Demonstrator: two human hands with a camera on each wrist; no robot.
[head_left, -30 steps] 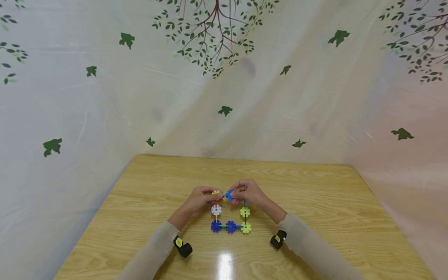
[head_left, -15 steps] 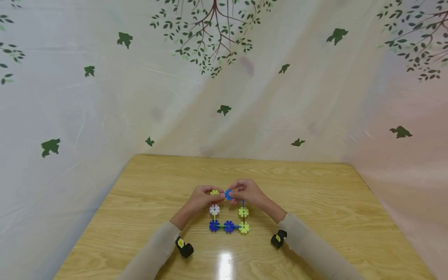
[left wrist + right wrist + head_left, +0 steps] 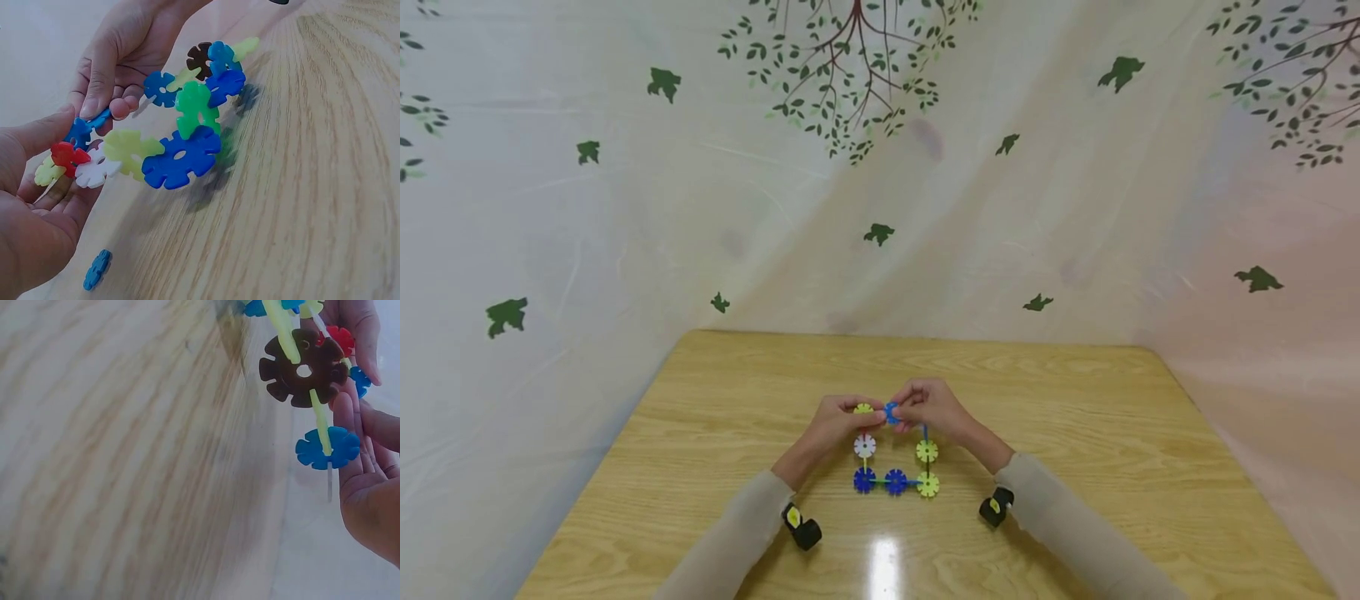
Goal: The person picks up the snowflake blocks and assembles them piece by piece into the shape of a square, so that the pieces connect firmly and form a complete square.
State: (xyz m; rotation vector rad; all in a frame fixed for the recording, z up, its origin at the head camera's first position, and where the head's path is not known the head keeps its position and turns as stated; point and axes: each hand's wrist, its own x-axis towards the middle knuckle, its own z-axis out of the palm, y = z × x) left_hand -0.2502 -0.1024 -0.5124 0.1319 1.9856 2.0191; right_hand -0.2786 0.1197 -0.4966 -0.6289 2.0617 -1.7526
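Slotted plastic snowflake discs are linked into a chain that forms a rough square, with a white disc [image 3: 865, 446], dark blue discs [image 3: 895, 482] and yellow discs [image 3: 927, 452] along its sides. At the far left corner my left hand [image 3: 837, 423] pinches a blue disc [image 3: 78, 132] joined to a red disc [image 3: 67, 157]. Opposite it, my right hand [image 3: 934, 410] pinches another blue disc [image 3: 891, 413] between thumb and fingers. The two blue discs meet between my fingertips. A brown disc [image 3: 304, 370] hangs on the right side of the chain, beside my right hand.
One loose blue disc [image 3: 98, 270] lies on the wooden table [image 3: 737, 375] below my left hand. A pale cloth printed with leaves and branches [image 3: 805, 275] hangs behind the table. Each wrist carries a small black camera [image 3: 805, 532].
My hands have drawn slightly closer together, narrowing the gap between the blue disc in the right hand and the left hand's fingertips. Both hands keep their pinch.
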